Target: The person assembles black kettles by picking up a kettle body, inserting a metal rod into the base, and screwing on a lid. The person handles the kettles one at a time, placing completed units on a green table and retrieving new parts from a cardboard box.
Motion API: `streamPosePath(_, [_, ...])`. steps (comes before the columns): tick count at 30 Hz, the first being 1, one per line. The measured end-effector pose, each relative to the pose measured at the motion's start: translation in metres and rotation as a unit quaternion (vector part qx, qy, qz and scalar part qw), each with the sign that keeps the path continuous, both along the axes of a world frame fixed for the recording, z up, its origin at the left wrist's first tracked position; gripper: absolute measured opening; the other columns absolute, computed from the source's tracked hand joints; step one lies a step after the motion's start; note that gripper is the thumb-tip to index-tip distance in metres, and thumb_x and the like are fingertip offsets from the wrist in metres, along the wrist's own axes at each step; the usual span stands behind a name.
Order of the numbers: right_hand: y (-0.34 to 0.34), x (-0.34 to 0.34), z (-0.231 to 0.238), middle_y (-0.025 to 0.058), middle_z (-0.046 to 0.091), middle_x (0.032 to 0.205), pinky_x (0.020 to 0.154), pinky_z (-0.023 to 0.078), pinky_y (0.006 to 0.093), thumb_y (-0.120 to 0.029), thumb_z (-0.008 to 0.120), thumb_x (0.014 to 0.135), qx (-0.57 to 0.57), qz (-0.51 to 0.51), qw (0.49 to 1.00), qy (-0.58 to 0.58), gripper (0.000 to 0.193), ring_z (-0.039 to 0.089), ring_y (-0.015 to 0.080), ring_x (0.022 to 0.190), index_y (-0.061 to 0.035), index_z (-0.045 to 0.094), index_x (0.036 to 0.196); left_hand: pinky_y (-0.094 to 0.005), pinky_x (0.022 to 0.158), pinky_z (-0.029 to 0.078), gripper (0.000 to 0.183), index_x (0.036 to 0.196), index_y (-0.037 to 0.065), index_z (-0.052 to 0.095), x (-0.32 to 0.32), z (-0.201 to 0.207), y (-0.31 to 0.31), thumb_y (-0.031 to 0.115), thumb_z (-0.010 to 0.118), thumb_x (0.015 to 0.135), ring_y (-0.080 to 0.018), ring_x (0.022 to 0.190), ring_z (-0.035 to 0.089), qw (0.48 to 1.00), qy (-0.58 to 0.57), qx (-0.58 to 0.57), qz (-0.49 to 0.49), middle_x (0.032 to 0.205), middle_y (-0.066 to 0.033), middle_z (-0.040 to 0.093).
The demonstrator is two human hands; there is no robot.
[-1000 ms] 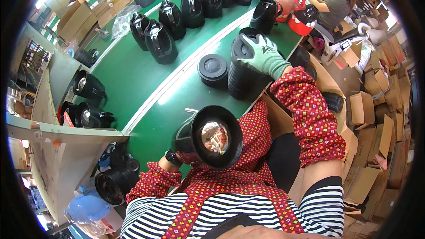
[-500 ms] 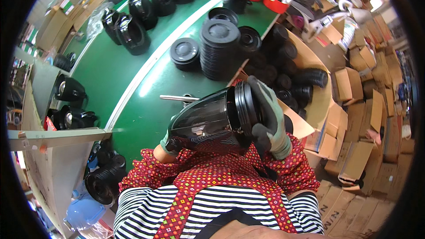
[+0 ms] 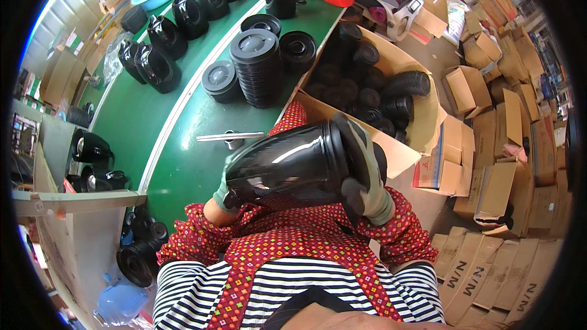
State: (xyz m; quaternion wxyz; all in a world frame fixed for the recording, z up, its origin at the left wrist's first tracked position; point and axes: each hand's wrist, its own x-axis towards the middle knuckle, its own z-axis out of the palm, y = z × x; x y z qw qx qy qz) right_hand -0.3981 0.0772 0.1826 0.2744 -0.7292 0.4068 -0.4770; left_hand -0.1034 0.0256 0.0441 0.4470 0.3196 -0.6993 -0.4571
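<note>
A glossy black jug body (image 3: 278, 168) lies on its side in front of my chest, its wide end to the right. My gloved left hand (image 3: 224, 177) grips its narrow end; most of those fingers are hidden behind it. At the wide end sits a ribbed black round base (image 3: 334, 156). My gloved right hand (image 3: 371, 184) is wrapped over that base, thumb low and fingers across the end face. Just beyond the jug, a metal bar tool (image 3: 230, 138) rests on the green table (image 3: 168, 165).
A tall stack of black round bases (image 3: 257, 70) stands on the table, with shorter piles beside it. Several black jugs (image 3: 189, 15) line the far side. An open carton (image 3: 428, 128) of black parts is at the right. Cardboard boxes (image 3: 489, 201) fill the floor beyond.
The base now sits closer against the jug's wide end, and the jug is held more level. My view has shifted, so the table things appear further left.
</note>
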Motion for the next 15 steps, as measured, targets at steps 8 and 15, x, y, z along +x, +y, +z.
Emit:
streamPosePath(8, [-0.008, -0.002, -0.003, 0.0091, 0.046, 0.16, 0.12, 0.039, 0.0327, -0.039, 0.047, 0.115, 0.276, 0.089, 0.876, -0.385, 0.069, 0.049, 0.0198, 0.144, -0.0033, 0.022, 0.169, -0.0356, 0.09, 0.061, 0.081, 0.158, -0.006, 0.043, -0.006, 0.108, -0.008, 0.011, 0.084, 0.09, -0.026, 0.108, 0.074, 0.962, -0.046, -0.217, 0.16, 0.145, -0.0236, 0.063])
streamPosePath(15, [-0.02, -0.003, -0.015, 0.007, 0.048, 0.158, 0.12, 0.039, 0.0329, -0.035, 0.054, 0.113, 0.338, 0.086, 0.834, -0.427, 0.069, 0.05, 0.0166, 0.142, -0.0062, 0.026, 0.169, -0.0421, 0.089, 0.065, 0.093, 0.149, -0.009, 0.047, -0.007, 0.089, -0.008, 0.03, 0.095, 0.08, -0.0349, 0.103, 0.078, 0.938, -0.022, -0.289, 0.191, 0.139, -0.0363, 0.062])
